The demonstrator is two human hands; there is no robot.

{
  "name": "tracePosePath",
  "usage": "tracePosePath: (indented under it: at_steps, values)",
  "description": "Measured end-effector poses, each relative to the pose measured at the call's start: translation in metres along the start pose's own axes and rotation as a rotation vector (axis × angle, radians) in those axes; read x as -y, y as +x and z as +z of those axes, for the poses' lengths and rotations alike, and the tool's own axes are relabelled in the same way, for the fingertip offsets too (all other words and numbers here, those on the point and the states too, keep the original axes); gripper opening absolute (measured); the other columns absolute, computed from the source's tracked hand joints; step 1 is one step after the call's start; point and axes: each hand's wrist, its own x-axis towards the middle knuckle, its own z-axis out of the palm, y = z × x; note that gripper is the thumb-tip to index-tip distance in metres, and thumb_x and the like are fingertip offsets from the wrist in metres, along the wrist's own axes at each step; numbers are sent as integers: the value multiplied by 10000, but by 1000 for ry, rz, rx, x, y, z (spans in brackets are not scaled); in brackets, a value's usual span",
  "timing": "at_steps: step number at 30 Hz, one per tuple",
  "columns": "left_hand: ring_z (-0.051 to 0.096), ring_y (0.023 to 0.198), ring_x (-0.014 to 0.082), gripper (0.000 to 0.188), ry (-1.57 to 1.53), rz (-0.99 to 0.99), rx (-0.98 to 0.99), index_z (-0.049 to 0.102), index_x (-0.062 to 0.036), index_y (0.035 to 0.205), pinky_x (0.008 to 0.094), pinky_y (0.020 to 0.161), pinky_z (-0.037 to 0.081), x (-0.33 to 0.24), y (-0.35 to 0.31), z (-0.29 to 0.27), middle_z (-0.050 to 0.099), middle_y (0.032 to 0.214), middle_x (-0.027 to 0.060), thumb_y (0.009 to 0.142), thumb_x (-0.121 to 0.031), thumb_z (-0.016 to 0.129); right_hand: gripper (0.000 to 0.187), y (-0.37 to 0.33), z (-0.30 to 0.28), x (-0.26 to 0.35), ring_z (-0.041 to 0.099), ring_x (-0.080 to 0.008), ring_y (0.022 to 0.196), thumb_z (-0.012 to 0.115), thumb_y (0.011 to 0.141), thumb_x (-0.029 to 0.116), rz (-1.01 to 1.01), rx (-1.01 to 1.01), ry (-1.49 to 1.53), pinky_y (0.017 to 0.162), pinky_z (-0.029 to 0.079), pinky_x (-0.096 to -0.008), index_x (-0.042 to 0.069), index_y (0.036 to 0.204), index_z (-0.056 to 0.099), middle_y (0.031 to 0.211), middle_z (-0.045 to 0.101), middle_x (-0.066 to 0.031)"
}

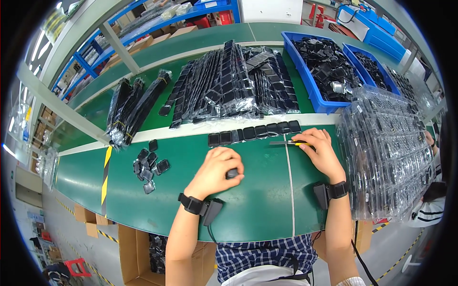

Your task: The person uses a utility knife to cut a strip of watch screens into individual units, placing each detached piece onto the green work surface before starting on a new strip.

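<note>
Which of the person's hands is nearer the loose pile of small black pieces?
Left. The left hand is right of the pile, apart from it; the right hand, holding a yellow-handled tool, is farther right.

Tool (284,143) before row of pieces (260,131)

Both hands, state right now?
Left hand: closed, holding a small dark piece at the fingertips.
Right hand: closed, holding a yellow-handled tool, its metal end pointing left.
</note>
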Motion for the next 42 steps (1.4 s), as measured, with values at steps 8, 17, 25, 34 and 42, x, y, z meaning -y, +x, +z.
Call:
tracePosePath:
  at_steps: [8,17,25,34,42]
  values:
    - [580,1014,278,146,147,-316,-191,674,-88,759,402,919,470,48,-39,-48,659,980,42,684,-90,799,252,-1,-5,-14,603,-261,1146,680,938,56,-5,-125,-65,1173,279,-495,119,1173,744,1115,651,-57]
    - [463,1367,428,630,401,-286,-251,562,-259,1472,520,1102,420,7,3,-3,458,1528,214,885,-379,758,272,16,17,-12,635,-332,1134,610,988,24,16,-204,123,989,506,-386,73,1253,646,1210,615,-107]
    - [361,1492,438,591,231,-285,-223,547,-166,1403,558,1189,354,21,3,11,440,1568,196,901,-387,770,253,15,8,14,721,-255,972,589,1011,29,23,-7,206,853,562,-356,63,1258,632,1163,588,-111]
    - [411,1467,385,635,327,-136,-256,512,-127,1457,509,1202,323,13,15,10,492,1542,138,904,-293,776,253,-3,4,34,756,-216,953,541,1054,24,145,413,735,763,583,-294,9,1303,587,1192,550,-98]
    - [417,1485,303,825,269,-283,-227,453,-140,1535,584,1227,259,1,19,23,483,1559,98,856,-461,795,284,-3,17,36,752,-233,1026,530,1073,61,134,421,801,812,618,-288,-2,1350,525,1231,549,-115]
